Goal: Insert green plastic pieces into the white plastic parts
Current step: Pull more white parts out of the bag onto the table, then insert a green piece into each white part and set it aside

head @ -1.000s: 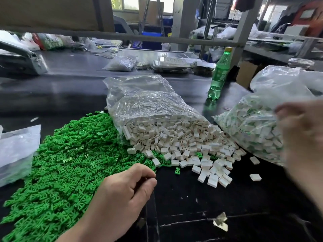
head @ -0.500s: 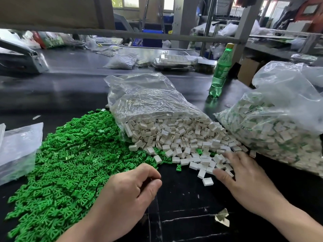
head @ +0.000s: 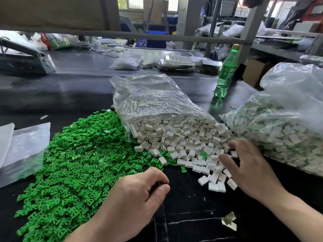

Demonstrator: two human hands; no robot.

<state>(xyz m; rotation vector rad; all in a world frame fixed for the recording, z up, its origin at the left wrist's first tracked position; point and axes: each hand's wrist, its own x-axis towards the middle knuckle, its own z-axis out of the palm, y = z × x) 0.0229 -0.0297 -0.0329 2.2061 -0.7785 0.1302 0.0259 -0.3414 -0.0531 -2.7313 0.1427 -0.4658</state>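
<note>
Reaching into the near right edge of the white parts, the right hand lies with its fingers spread and lightly bent, fingertips touching loose parts; its grip is wide, closed on nothing. These parts spill toward the near side from the mouth of a clear bag lying on the dark bench. Just left of them, touching their edge, spreads the heap of green pieces. The left hand hovers at the heap's near right edge with its fingers curled under and thumb against the forefinger — whether this grip holds a piece cannot be told. At the right, a second bag holds white parts with green showing in them. A green bottle stands upright farther back.
</note>
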